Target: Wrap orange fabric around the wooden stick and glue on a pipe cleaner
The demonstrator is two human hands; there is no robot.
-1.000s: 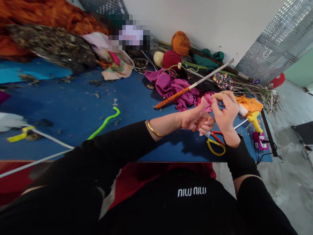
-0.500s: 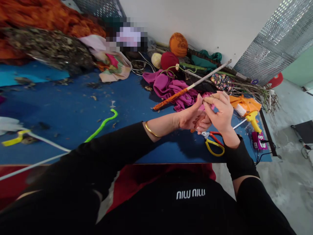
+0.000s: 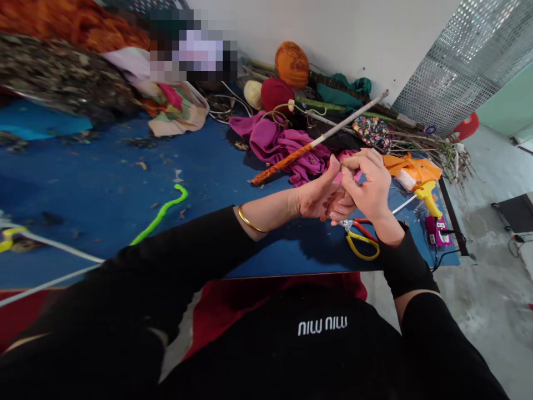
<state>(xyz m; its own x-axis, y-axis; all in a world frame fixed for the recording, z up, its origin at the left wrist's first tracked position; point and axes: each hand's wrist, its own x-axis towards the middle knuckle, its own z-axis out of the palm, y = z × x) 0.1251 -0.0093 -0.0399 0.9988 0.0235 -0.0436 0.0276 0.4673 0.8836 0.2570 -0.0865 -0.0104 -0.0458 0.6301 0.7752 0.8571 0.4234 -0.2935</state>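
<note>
Here we are at the blue counter [image 3: 270, 258], the tool with red and yellow handles [image 3: 347, 225] lying at its near edge, right of centre. Just above, our left hand [image 3: 317, 197] meets our right hand [image 3: 370, 183]: right grip pinched together by the left thumb, left fingers curled; we can't tell whether the left grip is closed or anything is pinched. Pink cloth [image 3: 346, 155] shows right behind, then the orange-wrapped stick [image 3: 310, 145] slants across magenta cloth [image 3: 266, 139], and beyond, upper centre, sits the orange ball [image 3: 291, 64]
</note>
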